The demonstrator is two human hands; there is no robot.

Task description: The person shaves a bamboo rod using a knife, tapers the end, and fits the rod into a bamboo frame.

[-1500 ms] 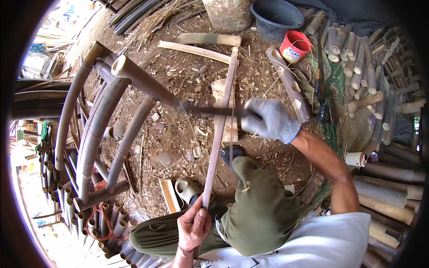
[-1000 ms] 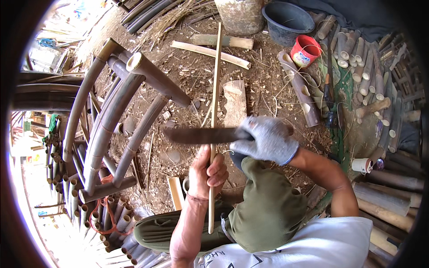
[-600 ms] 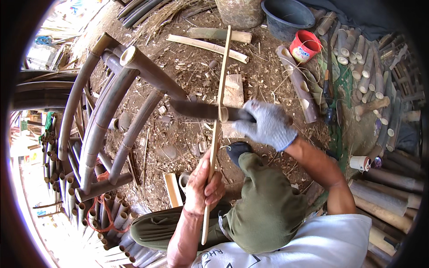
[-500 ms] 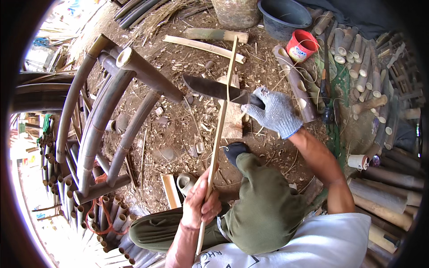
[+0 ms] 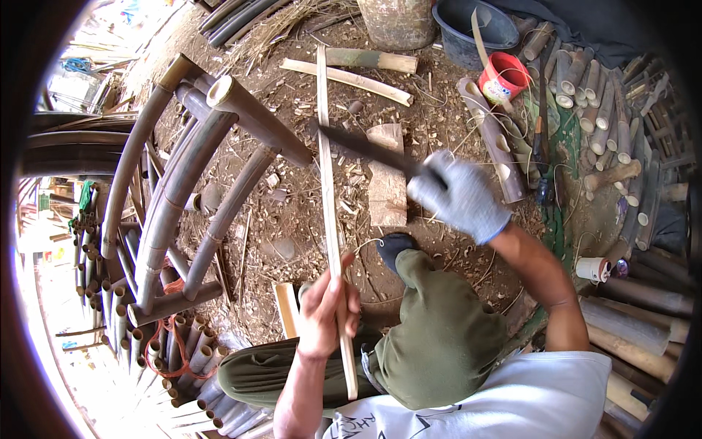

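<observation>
My left hand is closed around a long pale bamboo strip, which points away from me with its near end by my lap. In my right hand, covered by a grey knit glove, is the handle of a machete. Its dark blade points left, slightly blurred, and the tip overlaps the strip in view; I cannot tell whether they touch. Below the blade lies a flat wooden block on the ground, just beyond my dark-shod foot.
A bamboo frame stands at left. Split bamboo pieces lie ahead. A red bucket, with a curved pale sliver across it, sits before a dark tub. Bamboo tubes are piled at right. Shavings litter the dirt.
The strip's far end has swung left and the thin split part beside it is gone. The machete has moved off the strip's middle, rightward and down. A pale sliver now appears by the red bucket.
</observation>
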